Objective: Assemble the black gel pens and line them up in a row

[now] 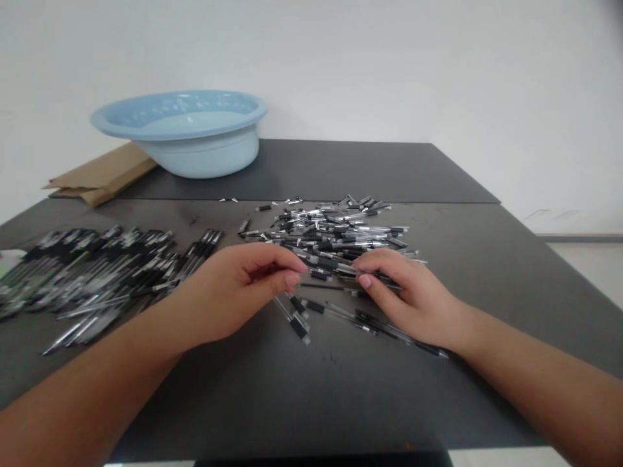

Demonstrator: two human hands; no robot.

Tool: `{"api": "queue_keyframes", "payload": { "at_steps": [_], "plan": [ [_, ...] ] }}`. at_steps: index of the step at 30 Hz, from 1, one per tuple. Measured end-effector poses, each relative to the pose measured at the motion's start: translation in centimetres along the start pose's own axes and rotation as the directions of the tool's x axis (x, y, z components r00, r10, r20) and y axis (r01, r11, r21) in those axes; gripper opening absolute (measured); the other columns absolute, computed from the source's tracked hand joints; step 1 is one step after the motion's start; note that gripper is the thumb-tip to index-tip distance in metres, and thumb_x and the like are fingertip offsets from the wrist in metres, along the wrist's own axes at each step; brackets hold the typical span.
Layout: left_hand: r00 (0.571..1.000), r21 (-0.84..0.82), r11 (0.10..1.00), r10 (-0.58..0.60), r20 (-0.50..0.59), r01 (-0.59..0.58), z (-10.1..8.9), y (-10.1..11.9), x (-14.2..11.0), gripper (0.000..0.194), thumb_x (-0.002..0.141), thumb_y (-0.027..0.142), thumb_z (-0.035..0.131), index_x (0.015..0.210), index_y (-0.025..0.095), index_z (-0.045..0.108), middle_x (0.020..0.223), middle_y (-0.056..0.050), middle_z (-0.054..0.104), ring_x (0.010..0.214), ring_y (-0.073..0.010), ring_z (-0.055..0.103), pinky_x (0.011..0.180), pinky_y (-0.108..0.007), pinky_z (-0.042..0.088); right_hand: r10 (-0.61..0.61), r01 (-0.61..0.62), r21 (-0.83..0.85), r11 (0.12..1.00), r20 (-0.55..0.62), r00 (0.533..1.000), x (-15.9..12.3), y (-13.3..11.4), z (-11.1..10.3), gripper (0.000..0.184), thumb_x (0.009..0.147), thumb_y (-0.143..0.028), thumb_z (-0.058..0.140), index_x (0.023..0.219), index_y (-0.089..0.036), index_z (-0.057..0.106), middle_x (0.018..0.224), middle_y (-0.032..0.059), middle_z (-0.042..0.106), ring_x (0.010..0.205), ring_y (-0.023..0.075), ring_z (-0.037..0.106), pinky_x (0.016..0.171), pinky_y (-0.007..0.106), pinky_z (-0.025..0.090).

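My right hand (413, 295) pinches the clear end of a pen (327, 263) with a black grip, between thumb and index finger. The pen points left toward my left hand (233, 288). The thumb and forefinger of that left hand are pressed together near the pen's tip; what they hold, if anything, is too small to make out. Behind both hands spreads a loose pile of clear-and-black pens (335, 227), lying in mixed directions. Several more pens lie below the fingers, among them one with a black grip (298, 326).
Left of my left arm, many pens (111, 266) lie side by side in a broad row. A light blue basin (204, 152) stands at the back left, beside a flat brown cardboard piece (104, 175). Small bits (228, 200) lie near the seam of the dark table (311, 395).
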State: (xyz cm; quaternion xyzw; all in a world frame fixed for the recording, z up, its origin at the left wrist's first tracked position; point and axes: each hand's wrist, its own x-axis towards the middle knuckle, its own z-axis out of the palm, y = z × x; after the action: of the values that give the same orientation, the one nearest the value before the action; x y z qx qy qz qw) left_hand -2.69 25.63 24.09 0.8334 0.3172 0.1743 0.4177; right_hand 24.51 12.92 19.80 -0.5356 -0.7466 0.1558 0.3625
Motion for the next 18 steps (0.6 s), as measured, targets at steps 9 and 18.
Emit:
{"api": "queue_keyframes", "payload": {
  "at_steps": [9,18],
  "plan": [
    [0.982,-0.111,0.993,0.006,-0.189,-0.028,0.46,0.1,-0.22,0.02,0.099,0.04,0.068,0.104,0.023,0.075,0.092,-0.003,0.08,0.085,-0.017,0.076,0.078,-0.024,0.062,-0.054,0.054,0.024,0.998,-0.014,0.998,0.27,-0.21,0.1,0.017,0.102,-0.02,0.06,0.117,-0.025,0.068,0.112,0.0089,0.076,0.105,0.0252,0.071,0.094,0.044,0.056],
    [0.971,-0.056,0.997,0.039,-0.235,-0.053,0.59,-0.32,-0.53,0.02,0.1,0.04,0.066,0.11,0.023,0.072,0.09,-0.002,0.079,0.081,-0.0155,0.075,0.075,-0.023,0.061,-0.084,0.085,0.04,0.996,-0.024,0.996,0.33,-0.28,-0.02,0.018,0.1,-0.018,0.061,0.115,-0.025,0.07,0.109,0.0099,0.077,0.103,0.0268,0.072,0.091,0.046,0.058]
  ]
}}
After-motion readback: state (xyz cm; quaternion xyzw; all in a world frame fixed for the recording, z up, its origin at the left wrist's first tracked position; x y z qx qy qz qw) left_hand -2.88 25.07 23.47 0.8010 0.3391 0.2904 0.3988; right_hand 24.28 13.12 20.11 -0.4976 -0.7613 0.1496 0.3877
